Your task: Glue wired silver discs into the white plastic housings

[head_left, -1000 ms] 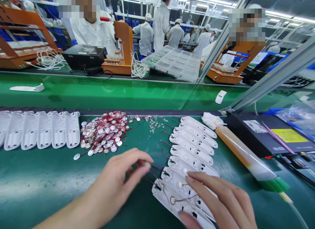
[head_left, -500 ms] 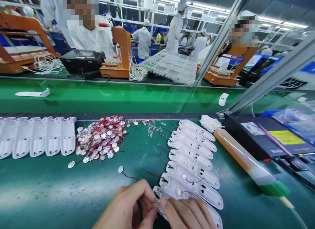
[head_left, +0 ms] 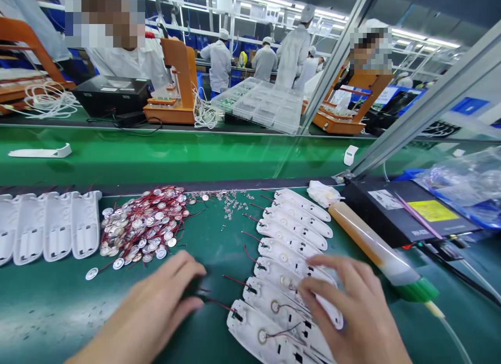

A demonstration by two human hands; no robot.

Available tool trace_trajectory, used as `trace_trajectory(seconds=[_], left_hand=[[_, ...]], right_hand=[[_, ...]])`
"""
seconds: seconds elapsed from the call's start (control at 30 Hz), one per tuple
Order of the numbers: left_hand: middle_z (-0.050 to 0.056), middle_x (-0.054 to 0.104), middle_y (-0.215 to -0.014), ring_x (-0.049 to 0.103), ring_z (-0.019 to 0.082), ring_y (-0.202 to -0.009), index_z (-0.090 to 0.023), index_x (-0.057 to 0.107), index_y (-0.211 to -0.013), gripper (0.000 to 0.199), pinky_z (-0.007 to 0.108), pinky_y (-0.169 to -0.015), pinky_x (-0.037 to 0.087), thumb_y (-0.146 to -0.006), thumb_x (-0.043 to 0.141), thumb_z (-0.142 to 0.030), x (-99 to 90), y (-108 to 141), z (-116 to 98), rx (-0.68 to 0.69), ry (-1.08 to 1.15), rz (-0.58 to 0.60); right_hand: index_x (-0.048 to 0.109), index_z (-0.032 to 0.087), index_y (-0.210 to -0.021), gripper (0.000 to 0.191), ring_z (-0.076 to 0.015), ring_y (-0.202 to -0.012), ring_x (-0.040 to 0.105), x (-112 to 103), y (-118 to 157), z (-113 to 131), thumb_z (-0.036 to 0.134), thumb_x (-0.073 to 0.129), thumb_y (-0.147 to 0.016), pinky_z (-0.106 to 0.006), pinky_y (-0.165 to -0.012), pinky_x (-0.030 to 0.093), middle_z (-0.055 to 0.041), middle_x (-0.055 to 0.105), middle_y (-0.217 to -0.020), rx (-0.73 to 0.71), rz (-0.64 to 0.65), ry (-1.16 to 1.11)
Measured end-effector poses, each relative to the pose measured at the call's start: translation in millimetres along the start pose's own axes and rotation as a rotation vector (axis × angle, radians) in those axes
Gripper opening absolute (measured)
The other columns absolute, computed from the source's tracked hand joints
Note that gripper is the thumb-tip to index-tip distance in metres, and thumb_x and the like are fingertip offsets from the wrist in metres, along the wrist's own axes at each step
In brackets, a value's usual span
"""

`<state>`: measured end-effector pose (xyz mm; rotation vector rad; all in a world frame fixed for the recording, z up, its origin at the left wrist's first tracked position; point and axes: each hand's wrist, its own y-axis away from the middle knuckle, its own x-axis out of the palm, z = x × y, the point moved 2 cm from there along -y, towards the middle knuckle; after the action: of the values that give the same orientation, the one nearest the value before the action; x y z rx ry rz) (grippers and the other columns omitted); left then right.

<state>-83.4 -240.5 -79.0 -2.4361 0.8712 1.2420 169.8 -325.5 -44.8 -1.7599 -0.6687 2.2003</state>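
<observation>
My left hand (head_left: 156, 306) reaches over the green bench with thumb and fingers apart, just below the pile of wired metal discs (head_left: 146, 225). A red wire (head_left: 217, 302) runs from the nearest white plastic shell (head_left: 250, 327) to near its fingertips. The single loose disc seen earlier is hidden behind this hand. My right hand (head_left: 352, 301) hovers over the row of white shells, its fingers spread and slightly blurred. Below its fingertips is a shell with a disc (head_left: 287, 282); contact is unclear. The nearest shell has a wired disc (head_left: 263, 336) inside.
More white shells (head_left: 85, 225) line up at the left. Tiny clear parts (head_left: 230, 202) lie scattered near the back edge. On the right are an amber-filled syringe (head_left: 371, 241) with a tube and a black box (head_left: 407, 207). A metal post (head_left: 332, 66) slants across; co-workers sit opposite.
Both hands have left the nearest shell, where they were working together. My left hand moved left towards the loose disc; my right hand moved right and up. The view has shifted slightly.
</observation>
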Motion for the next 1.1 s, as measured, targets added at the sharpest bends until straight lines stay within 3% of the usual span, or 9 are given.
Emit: trace_trajectory(seconds=[0.13, 0.23, 0.37, 0.6, 0.87, 1.0, 1.1], left_hand=[[0.002, 0.054, -0.096, 0.059, 0.016, -0.069, -0.026, 0.052, -0.098, 0.021, 0.026, -0.062, 0.047, -0.087, 0.037, -0.034, -1.4, -3, 42, -0.003, -0.147, -0.038], [0.002, 0.052, -0.085, 0.058, 0.015, -0.067, -0.022, 0.051, -0.085, 0.024, 0.025, -0.061, 0.046, -0.09, 0.03, -0.033, 2.8, -5, 49, -0.006, -0.137, 0.017], [0.002, 0.051, -0.079, 0.056, 0.015, -0.063, -0.021, 0.048, -0.077, 0.028, 0.025, -0.06, 0.045, -0.09, 0.027, -0.034, 0.5, -6, 39, 0.0, -0.135, -0.004], [-0.002, 0.054, -0.067, 0.052, 0.013, -0.053, -0.022, 0.048, -0.085, 0.029, 0.02, -0.049, 0.042, -0.089, 0.034, -0.047, -16.0, -8, 32, -0.074, -0.105, -0.153], [0.0, 0.062, -0.09, 0.06, 0.014, -0.079, -0.027, 0.058, -0.102, 0.021, 0.02, -0.068, 0.046, -0.09, 0.042, -0.035, -23.1, -16, 21, 0.172, -0.053, -0.345], [0.001, 0.063, -0.093, 0.061, 0.013, -0.08, -0.024, 0.058, -0.108, 0.026, 0.019, -0.068, 0.046, -0.092, 0.039, -0.031, -27.6, -22, 10, 0.193, -0.069, -0.343], [0.001, 0.062, -0.09, 0.059, 0.013, -0.079, -0.025, 0.062, -0.101, 0.023, 0.02, -0.067, 0.046, -0.091, 0.041, -0.027, -29.8, -27, -6, 0.186, 0.039, -0.348]], right_hand=[[0.061, 0.025, -0.069, 0.02, -0.028, -0.104, 0.045, 10, -7, -28, 0.022, 0.048, -0.083, -0.043, -0.077, 0.034, -0.0057, 0.056, -0.107, 0.149, 0.013, 0.082], [0.06, 0.025, -0.064, 0.022, -0.0277, -0.108, 0.043, 22, -10, -30, 0.019, 0.048, -0.082, -0.044, -0.081, 0.032, -0.0031, 0.058, -0.107, 0.177, 0.024, 0.052], [0.06, 0.025, -0.064, 0.02, -0.026, -0.108, 0.043, 30, -12, -29, 0.018, 0.051, -0.08, -0.043, -0.082, 0.032, -0.0021, 0.058, -0.108, 0.187, 0.075, 0.052], [0.06, 0.024, -0.063, 0.021, -0.0256, -0.106, 0.044, 36, -11, -31, 0.016, 0.05, -0.08, -0.043, -0.081, 0.033, -0.0031, 0.058, -0.104, 0.185, 0.058, 0.067], [0.066, 0.031, -0.075, 0.023, -0.0261, -0.109, 0.043, 36, -12, -32, 0.016, 0.049, -0.083, -0.045, -0.081, 0.033, -0.0015, 0.057, -0.107, 0.111, 0.089, 0.041], [0.065, 0.029, -0.068, 0.031, -0.0284, -0.11, 0.043, 40, -15, -32, 0.009, 0.045, -0.081, -0.05, -0.082, 0.031, -0.0022, 0.058, -0.105, 0.088, 0.084, 0.06], [0.064, 0.028, -0.075, 0.024, -0.0278, -0.107, 0.046, 26, -24, -25, 0.014, 0.047, -0.084, -0.049, -0.082, 0.034, -0.0026, 0.059, -0.105, 0.057, 0.026, 0.052]])
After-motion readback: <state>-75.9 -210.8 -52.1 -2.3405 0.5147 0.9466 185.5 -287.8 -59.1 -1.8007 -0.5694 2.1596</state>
